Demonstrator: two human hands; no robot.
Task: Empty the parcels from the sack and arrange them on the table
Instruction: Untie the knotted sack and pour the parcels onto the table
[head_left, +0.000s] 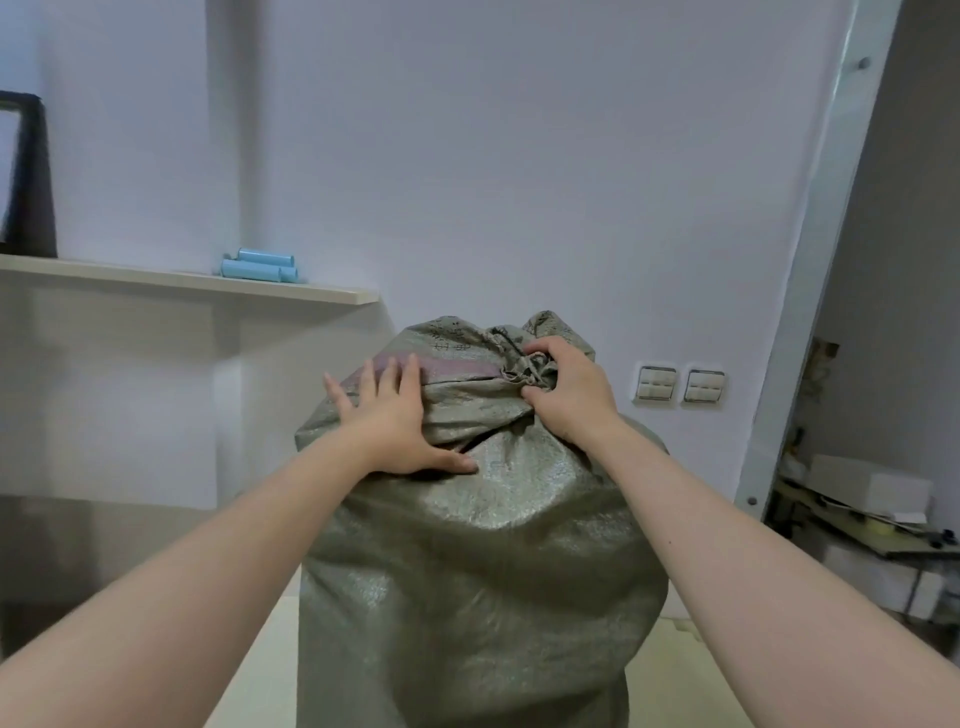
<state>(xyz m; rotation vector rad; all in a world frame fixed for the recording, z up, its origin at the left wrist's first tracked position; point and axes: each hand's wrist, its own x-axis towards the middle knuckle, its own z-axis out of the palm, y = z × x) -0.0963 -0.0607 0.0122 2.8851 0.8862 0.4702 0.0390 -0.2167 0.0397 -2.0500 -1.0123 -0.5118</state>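
Woven sack (483, 545) — left hand (395, 421) flat, right hand (566, 395) gripping knot (527, 370)

Sack (483, 545) right in front of you, grey-green woven plastic, upright and bulging full, faded pink band across its top, neck bunched into a tied knot (525, 368), pale table (691, 675) showing either side of it

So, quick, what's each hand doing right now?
Left hand: open, pressed flat on the sack.
Right hand: closed, gripping the sack's knotted top.
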